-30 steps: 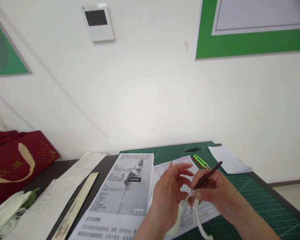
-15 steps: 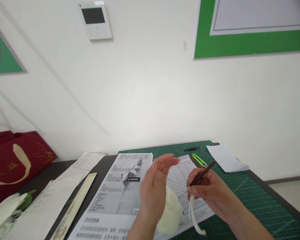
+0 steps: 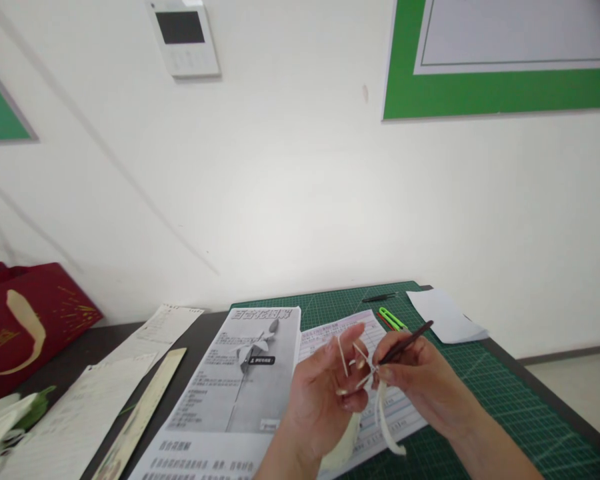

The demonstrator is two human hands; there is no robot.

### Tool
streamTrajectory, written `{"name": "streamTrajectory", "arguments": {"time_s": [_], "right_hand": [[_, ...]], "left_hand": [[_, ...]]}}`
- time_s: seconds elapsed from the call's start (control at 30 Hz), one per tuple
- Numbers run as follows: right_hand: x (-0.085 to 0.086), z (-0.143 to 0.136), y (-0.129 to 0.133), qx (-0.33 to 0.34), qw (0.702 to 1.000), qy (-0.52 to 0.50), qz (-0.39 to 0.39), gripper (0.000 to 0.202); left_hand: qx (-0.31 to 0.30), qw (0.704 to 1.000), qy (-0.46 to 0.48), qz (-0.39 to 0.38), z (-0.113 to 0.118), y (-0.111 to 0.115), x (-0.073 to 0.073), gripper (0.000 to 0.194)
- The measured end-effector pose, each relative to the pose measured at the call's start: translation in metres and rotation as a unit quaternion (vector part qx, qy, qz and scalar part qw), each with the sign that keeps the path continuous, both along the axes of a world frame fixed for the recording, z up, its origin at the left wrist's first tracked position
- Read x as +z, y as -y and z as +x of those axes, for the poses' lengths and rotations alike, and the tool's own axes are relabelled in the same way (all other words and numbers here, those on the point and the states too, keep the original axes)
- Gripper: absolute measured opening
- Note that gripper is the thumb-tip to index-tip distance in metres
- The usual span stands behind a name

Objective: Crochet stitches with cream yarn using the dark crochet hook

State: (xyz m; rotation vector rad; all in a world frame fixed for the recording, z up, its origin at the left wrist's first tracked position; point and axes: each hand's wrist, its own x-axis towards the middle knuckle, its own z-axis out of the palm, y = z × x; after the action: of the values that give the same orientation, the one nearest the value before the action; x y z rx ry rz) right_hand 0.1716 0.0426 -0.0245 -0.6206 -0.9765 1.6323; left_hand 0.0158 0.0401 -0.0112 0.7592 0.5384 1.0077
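Observation:
In my right hand (image 3: 423, 373) is a dark-handled crochet hook (image 3: 413, 339), pinched between thumb and fingers. A narrow cream crocheted strip (image 3: 388, 427) hangs down from the hook's working end below my fingertips. My left hand (image 3: 323, 400) faces up with its fingers curled, and cream yarn (image 3: 343, 357) loops over the forefinger and runs across to the hook. The two hands almost meet at the fingertips. Partly hidden behind the left hand sits the cream ball of yarn (image 3: 344, 445), on a printed grid sheet (image 3: 395, 408).
Beneath lies a green cutting mat (image 3: 485, 383), carrying green thread snips (image 3: 391, 318), black tweezers (image 3: 379, 297) and white paper (image 3: 445, 317). Leftward are a printed flower guide (image 3: 220, 400), a long decorated strip (image 3: 145, 407), handwritten sheets (image 3: 90, 407), a white flower (image 3: 5, 423) and a red bag (image 3: 40, 313).
My left hand has turned palm up and curled its fingers, bringing the looped yarn close to the hook. The right hand stays nearly in place. The view has shifted slightly.

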Motion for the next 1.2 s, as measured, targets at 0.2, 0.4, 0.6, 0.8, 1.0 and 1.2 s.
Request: {"name": "streamTrajectory", "arguments": {"time_s": [0.2,0.4,0.6,0.8,1.0,1.2], "right_hand": [[0.003,-0.007,0.002,-0.122,0.992,0.017,0.01,0.019],[0.0,-0.013,0.002,-0.177,0.983,0.038,0.029,0.018],[0.002,-0.013,0.005,-0.182,0.98,0.07,0.042,0.016],[-0.003,-0.011,0.003,-0.137,0.99,0.013,0.042,0.013],[0.001,-0.012,0.004,-0.097,0.993,-0.045,0.044,0.011],[0.001,-0.013,0.006,-0.07,0.994,-0.07,0.037,0.01]], "left_hand": [[0.056,0.993,-0.084,0.065,0.009,0.003,-0.002,0.064],[0.114,0.968,-0.176,0.138,0.01,-0.001,-0.007,0.064],[0.128,0.958,-0.205,0.151,0.01,0.0,0.0,0.06],[0.137,0.96,-0.204,0.132,0.012,0.0,0.004,0.064],[0.157,0.963,-0.18,0.125,0.009,0.005,0.003,0.049],[0.179,0.965,-0.172,0.083,0.012,0.007,0.004,0.046]]}}
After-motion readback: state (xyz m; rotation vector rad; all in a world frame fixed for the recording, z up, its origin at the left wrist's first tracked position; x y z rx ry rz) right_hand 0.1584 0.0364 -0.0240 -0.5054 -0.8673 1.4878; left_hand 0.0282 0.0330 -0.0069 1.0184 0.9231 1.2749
